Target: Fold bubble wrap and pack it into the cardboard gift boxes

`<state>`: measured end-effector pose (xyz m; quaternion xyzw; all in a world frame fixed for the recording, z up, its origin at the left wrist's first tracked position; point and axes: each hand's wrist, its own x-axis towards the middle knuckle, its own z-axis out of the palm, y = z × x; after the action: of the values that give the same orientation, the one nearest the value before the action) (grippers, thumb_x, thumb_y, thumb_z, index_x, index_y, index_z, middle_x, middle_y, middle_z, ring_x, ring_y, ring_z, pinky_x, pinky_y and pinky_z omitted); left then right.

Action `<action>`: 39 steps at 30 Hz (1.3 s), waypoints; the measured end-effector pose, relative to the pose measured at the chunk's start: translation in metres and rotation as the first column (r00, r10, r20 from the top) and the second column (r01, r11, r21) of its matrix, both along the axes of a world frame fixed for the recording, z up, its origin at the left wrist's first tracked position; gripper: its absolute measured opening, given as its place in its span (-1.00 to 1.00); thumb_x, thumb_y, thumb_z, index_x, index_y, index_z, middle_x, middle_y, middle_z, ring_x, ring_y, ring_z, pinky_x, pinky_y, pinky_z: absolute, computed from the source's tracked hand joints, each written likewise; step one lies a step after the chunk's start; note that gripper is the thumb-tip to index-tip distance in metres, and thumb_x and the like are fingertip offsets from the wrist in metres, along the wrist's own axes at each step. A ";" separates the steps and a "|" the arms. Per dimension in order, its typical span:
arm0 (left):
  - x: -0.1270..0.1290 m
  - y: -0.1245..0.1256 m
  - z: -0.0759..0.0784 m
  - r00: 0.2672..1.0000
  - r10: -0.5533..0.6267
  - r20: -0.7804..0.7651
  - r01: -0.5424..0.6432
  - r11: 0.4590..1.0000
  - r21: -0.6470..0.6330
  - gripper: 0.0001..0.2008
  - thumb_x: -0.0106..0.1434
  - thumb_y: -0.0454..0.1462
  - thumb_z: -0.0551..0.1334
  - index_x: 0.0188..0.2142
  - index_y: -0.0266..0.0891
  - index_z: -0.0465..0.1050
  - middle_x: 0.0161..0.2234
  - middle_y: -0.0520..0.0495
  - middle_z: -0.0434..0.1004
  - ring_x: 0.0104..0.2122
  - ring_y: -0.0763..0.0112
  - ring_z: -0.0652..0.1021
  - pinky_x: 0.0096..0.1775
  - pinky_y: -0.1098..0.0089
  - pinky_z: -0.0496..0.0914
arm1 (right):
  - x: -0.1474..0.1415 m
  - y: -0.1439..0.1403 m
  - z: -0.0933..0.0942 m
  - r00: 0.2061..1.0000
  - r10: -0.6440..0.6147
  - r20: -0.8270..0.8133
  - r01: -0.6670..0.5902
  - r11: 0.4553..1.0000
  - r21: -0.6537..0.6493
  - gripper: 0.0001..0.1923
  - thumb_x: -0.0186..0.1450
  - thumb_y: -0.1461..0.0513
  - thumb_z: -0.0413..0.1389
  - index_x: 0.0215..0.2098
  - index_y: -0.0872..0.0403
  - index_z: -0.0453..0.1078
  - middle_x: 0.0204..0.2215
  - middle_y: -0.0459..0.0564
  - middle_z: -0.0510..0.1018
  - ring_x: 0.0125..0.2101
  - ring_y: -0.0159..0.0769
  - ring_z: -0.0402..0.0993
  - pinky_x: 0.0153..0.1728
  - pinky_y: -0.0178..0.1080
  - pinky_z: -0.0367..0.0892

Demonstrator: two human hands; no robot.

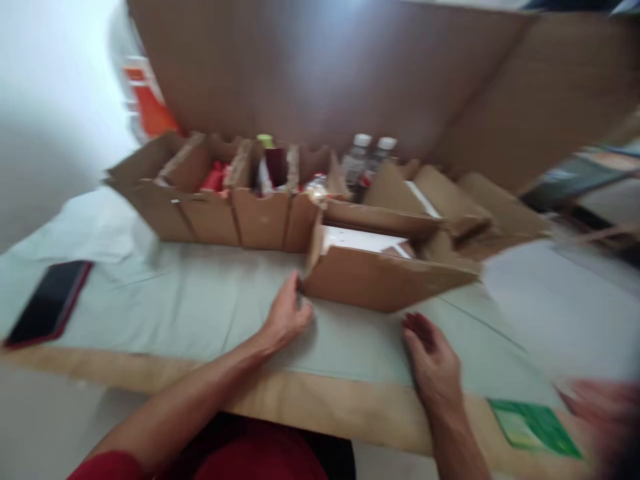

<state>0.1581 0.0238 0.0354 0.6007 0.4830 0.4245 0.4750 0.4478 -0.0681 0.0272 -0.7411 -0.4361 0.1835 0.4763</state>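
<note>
A brown cardboard box (365,280) stands on the pale green table covering, with a white item (363,240) inside it. My left hand (287,315) is at the box's left front corner, fingers stretched forward and thumb apart. Whether its fingertips touch the cardboard I cannot tell. Just in front of the box's right part, my right hand (436,363) rests near the table surface, loosely curved with nothing seen in it. Behind is a row of cardboard bins (263,217) holding a red item (216,177) and other small goods.
A dark phone (47,303) lies at the left. Two clear bottles (356,160) with white caps stand behind the bins, before a tall cardboard panel (320,73). A green packet (534,427) sits on the wooden edge at right, near another person's blurred hand (600,407).
</note>
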 end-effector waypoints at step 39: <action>-0.208 -0.092 -0.021 0.695 0.515 0.502 -0.517 0.843 -0.149 -0.21 0.39 -0.34 0.16 0.51 -0.10 -0.15 0.44 -0.37 0.27 0.33 0.06 0.46 0.31 -0.03 0.39 | -0.395 0.125 0.104 0.318 0.786 0.530 -0.902 0.423 -0.087 -0.69 0.48 0.08 0.16 0.11 -0.03 0.59 -0.01 0.06 0.74 -0.02 -0.11 0.69 0.07 -0.05 0.53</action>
<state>-0.0501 -0.0686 0.0144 0.3031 0.4830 0.6882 0.4486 0.0527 0.0571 0.1312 -0.3599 -0.8822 0.1589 0.2587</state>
